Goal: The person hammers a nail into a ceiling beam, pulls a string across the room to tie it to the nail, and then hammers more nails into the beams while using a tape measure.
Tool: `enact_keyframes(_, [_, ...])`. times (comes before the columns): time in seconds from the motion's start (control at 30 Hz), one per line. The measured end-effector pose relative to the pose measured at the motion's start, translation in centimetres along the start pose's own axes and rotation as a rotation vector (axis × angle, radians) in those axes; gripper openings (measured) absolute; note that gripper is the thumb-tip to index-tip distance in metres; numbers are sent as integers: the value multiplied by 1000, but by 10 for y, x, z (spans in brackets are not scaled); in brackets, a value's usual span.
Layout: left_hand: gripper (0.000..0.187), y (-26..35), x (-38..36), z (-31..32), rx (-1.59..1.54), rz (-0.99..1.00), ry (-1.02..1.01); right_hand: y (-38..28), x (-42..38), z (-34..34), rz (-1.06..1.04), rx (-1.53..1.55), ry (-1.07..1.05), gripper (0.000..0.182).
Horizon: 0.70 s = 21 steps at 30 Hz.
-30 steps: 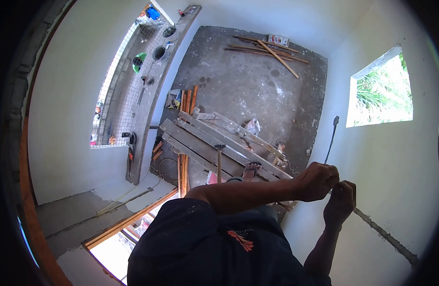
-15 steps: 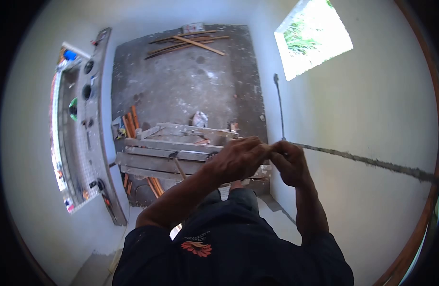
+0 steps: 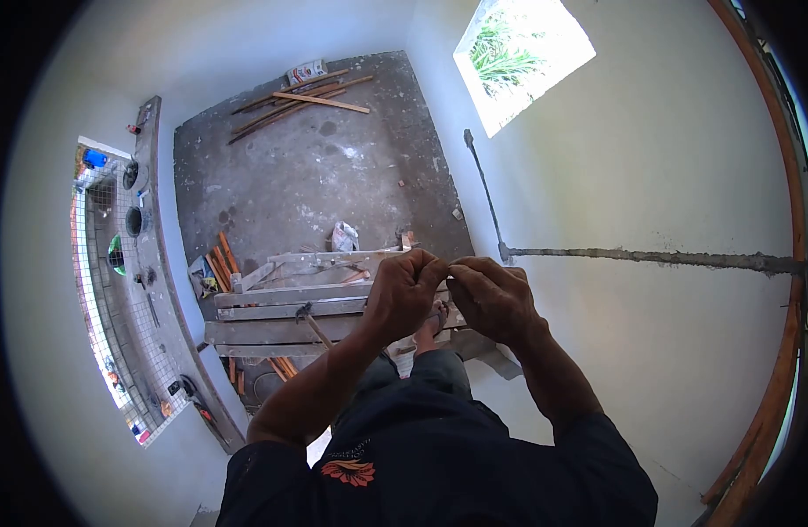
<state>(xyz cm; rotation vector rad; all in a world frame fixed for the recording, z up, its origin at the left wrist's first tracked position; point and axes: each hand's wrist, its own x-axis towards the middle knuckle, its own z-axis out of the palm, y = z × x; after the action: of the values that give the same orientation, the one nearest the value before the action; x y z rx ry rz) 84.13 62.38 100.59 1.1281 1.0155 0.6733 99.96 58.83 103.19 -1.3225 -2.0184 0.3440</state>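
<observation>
Both hands are raised before the chest, left hand (image 3: pixel 406 292) and right hand (image 3: pixel 494 299) curled fingertip to fingertip, pinching something too small to identify, above wooden planks (image 3: pixel 281 312).

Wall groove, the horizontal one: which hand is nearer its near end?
Right. The right hand sits just below-left of the horizontal groove; the left hand is farther left, beyond it.

Grey planks (image 3: pixel 290 307) lie side by side as a platform above the concrete floor (image 3: pixel 316 167), with a hammer (image 3: pixel 309 318) resting on them. Loose timber strips (image 3: pixel 290 101) lie at the floor's far end, near a window (image 3: pixel 523 53). A chased groove (image 3: pixel 650 258) runs across the white wall (image 3: pixel 667 158).
</observation>
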Motion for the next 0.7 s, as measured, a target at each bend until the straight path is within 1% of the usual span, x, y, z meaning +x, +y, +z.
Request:
enact_keyframes(0.1, [25,3,2,0,9,-49,-38,2,3,-5,-19,-78,-68,15])
enact_keyframes(0.2, [25,5,3,2,38,-40,-34,7,5,-7,-7,-66,-112,10])
enact_keyframes(0.27, [24,6,5,3,-7,-108,-38,8,6,-9,43,-65,-179,14])
enact_keyframes(0.3, [24,4,7,4,-76,-89,-36,11,6,-8,53,-30,-175,10])
enact_keyframes(0.4, [23,5,13,9,-155,-64,5,13,10,-8,69,-66,-118,9])
enact_keyframes(0.43, [24,7,14,9,-130,-68,9,14,9,-9,111,-51,-131,11])
enact_keyframes(0.53, [25,6,16,10,-79,-65,-10,12,11,-16,304,131,-129,17])
enact_keyframes(0.57, [25,6,17,11,-72,-66,-23,9,13,-21,464,159,-201,20])
enact_keyframes(0.63, [26,6,17,15,-62,-58,-48,19,6,-15,330,188,-98,17])
enact_keyframes(0.67, [26,6,18,15,-139,-106,-95,26,0,-11,264,200,-49,16])
enact_keyframes(0.7, [26,4,18,12,-215,-156,-144,30,-3,-8,201,262,34,11])
